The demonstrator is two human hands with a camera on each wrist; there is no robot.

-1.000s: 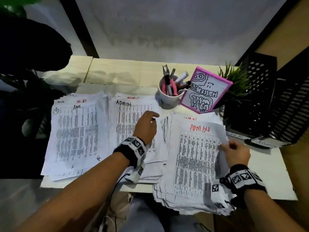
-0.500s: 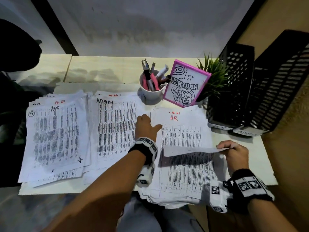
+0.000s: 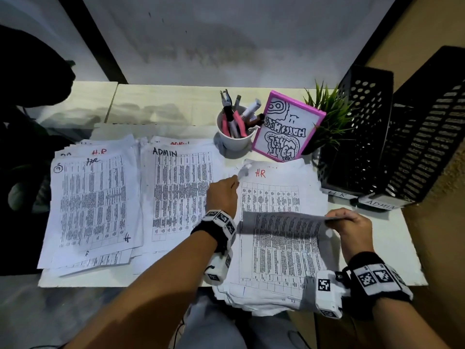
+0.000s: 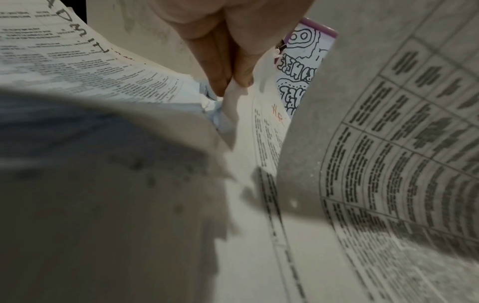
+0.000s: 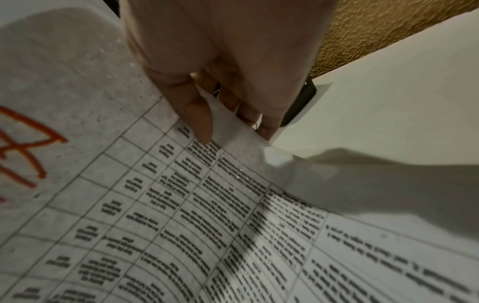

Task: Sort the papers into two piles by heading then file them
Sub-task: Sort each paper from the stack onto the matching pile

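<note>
Three paper stacks lie on the white table: an HR pile at the left, an ADMIN pile in the middle and an unsorted stack at the right. My right hand pinches the right edge of the lifted top sheet, curled back toward me; its thumb lies on the printed side. Under it lies a sheet headed HR. My left hand pinches that sheet's top left corner, which is lifted. Two black file trays, labelled HR and ADMIN, stand at the back right.
A white cup of pens and pliers stands behind the stacks, beside a pink-framed drawing and a small green plant. The unsorted stack overhangs the table's near edge. A dark shape fills the far left.
My right hand has peeled the top sheet back toward me, uncovering the HR sheet. My left hand left the ADMIN pile and took hold of the HR sheet's corner.
</note>
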